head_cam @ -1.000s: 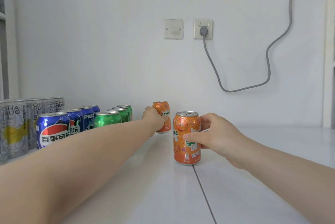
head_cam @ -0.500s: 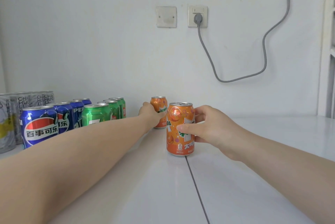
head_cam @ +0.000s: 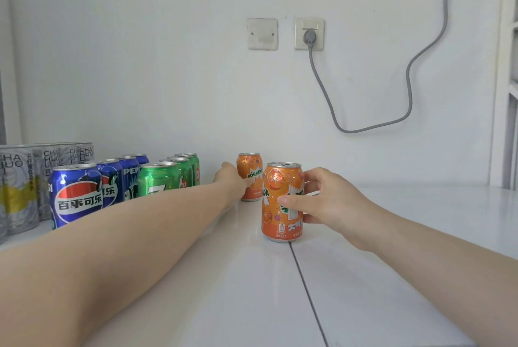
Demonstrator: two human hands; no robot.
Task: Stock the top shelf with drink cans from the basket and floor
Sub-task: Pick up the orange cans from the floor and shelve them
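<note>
Two orange Mirinda cans stand upright on the white top shelf (head_cam: 392,276). The far orange can (head_cam: 250,170) is close to the back wall, and my left hand (head_cam: 231,182) is wrapped around its left side. The near orange can (head_cam: 281,206) stands in front and slightly right of it, with my right hand (head_cam: 325,199) gripping it from the right, thumb across its front. To the left stand rows of green cans (head_cam: 165,178), blue Pepsi cans (head_cam: 77,195) and silver cans (head_cam: 18,186).
A grey cable (head_cam: 372,127) hangs from the wall socket (head_cam: 309,33) behind the cans. A white upright frame (head_cam: 504,94) borders the shelf on the right. A seam runs down the shelf surface below the near can.
The view has shifted a little, so the cans appear slightly left and lower. Both hands keep their hold; the near orange can sits closer in front of the far one.
</note>
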